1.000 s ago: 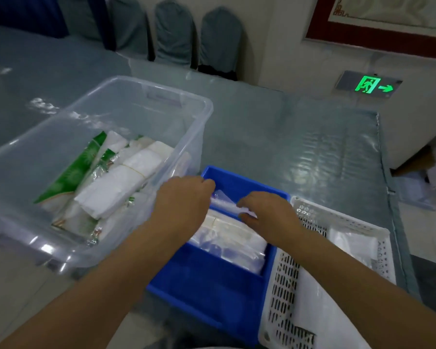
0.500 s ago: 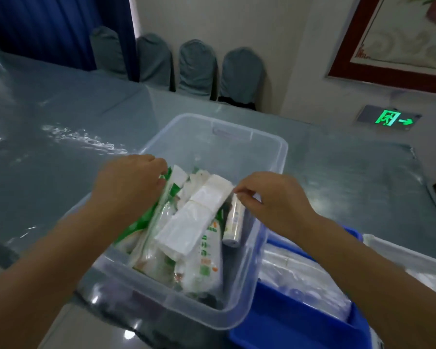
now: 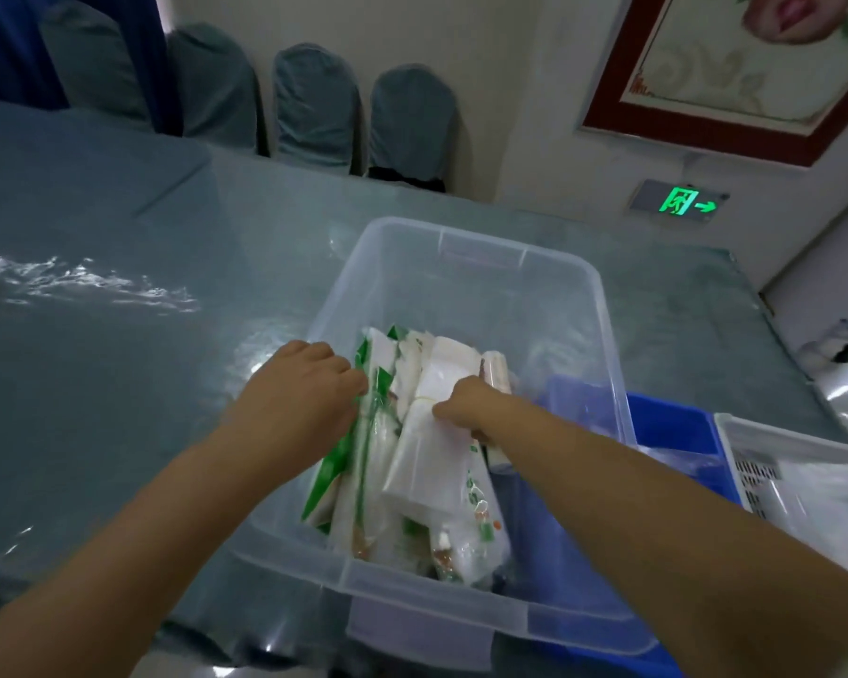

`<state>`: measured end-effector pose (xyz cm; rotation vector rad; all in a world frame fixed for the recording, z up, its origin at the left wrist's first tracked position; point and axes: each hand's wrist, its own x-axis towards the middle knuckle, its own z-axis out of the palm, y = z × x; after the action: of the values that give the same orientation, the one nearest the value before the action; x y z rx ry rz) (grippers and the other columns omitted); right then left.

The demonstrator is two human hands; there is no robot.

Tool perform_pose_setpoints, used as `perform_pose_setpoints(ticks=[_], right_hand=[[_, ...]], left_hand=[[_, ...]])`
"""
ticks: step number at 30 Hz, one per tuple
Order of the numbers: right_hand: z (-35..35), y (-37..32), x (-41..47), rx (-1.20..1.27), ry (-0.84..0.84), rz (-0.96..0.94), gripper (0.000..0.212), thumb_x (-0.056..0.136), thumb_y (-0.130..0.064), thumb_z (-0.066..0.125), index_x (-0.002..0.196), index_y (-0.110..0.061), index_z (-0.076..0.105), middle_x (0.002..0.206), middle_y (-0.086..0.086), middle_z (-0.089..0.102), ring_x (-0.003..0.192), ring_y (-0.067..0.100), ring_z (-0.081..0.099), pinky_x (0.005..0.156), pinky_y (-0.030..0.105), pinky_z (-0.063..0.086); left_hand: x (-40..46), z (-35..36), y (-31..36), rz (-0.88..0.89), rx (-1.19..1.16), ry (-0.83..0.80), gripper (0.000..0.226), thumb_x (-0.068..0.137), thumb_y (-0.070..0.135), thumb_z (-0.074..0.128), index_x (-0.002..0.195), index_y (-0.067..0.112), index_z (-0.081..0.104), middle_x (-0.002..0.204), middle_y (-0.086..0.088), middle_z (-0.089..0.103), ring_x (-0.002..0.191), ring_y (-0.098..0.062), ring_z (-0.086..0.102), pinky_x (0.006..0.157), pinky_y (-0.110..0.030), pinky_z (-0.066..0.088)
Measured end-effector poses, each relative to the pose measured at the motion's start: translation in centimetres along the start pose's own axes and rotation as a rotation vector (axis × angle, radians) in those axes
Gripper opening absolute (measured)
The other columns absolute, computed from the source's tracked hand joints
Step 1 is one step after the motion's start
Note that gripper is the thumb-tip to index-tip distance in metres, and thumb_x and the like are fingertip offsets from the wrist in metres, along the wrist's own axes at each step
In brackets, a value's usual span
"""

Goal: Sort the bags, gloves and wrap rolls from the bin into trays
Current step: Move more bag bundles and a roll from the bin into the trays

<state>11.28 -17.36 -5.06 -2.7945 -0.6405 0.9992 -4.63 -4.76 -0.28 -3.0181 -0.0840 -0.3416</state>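
Because both forearms reach in over its near rim, the clear bin (image 3: 466, 623) frames everything. Inside lies a white folded pack (image 3: 432, 462), on top of green-printed packets (image 3: 363, 462). The right hand (image 3: 471, 408) curls over its upper end; the left hand (image 3: 304, 398) pinches a packet's edge. The pack looks light, soft and slippery (film wrapping), so best gripped across its middle. Beyond, a blue tray (image 3: 671, 423) and a white tray (image 3: 755, 462).

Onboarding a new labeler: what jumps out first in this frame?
Both hands are inside the clear bin at centre: the left hand grips green-and-white packets, the right hand grips a white folded pack. A blue tray and a white slotted tray sit to the right.
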Motion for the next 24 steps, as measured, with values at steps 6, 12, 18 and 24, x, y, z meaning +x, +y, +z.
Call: perform_pose_setpoints(ticks=[6, 12, 18, 24], right_hand=[[2.9, 0.9, 1.9, 0.914, 0.104, 0.266, 0.055, 0.071, -0.013, 0.077, 0.118, 0.002, 0.052, 0.109, 0.017, 0.059, 0.093, 0.032, 0.059, 0.079, 0.037, 0.051], [4.0, 0.8, 2.2, 1.127, 0.214, 0.335, 0.061, 0.062, -0.005, 0.079, 0.118, 0.000, 0.055, 0.107, 0.016, 0.063, 0.094, 0.035, 0.061, 0.090, 0.046, 0.052], [3.0, -0.1, 1.6, 1.156, 0.191, 0.297, 0.064, 0.069, -0.001, 0.072, 0.126, 0.001, 0.043, 0.117, 0.018, 0.055, 0.102, 0.036, 0.055, 0.094, 0.047, 0.048], [-0.4, 0.7, -0.2, 1.381, 0.084, 0.193, 0.018, 0.073, 0.011, 0.062, 0.088, 0.005, 0.054, 0.087, 0.019, 0.060, 0.069, 0.032, 0.060, 0.068, 0.046, 0.054]], left_hand=[[-0.1, 0.7, -0.1, 0.024, -0.054, -0.028, 0.016, 0.056, 0.023, 0.082, 0.064, 0.019, 0.069, 0.053, 0.004, 0.063, 0.055, -0.021, 0.062, 0.063, -0.032, 0.051], [0.1, 0.9, 0.0, 0.017, -0.066, -0.057, 0.009, 0.062, 0.021, 0.076, 0.066, 0.020, 0.068, 0.053, 0.006, 0.062, 0.054, -0.018, 0.059, 0.063, -0.031, 0.049], [0.1, 1.0, 0.1, 0.001, -0.074, -0.098, 0.006, 0.067, 0.022, 0.074, 0.069, 0.018, 0.069, 0.057, 0.004, 0.064, 0.058, -0.019, 0.059, 0.064, -0.030, 0.047], [0.7, -0.7, 0.5, -0.106, -0.197, -0.194, 0.026, 0.089, 0.034, 0.054, 0.111, 0.025, 0.063, 0.102, 0.006, 0.066, 0.098, -0.016, 0.057, 0.082, -0.028, 0.040]])
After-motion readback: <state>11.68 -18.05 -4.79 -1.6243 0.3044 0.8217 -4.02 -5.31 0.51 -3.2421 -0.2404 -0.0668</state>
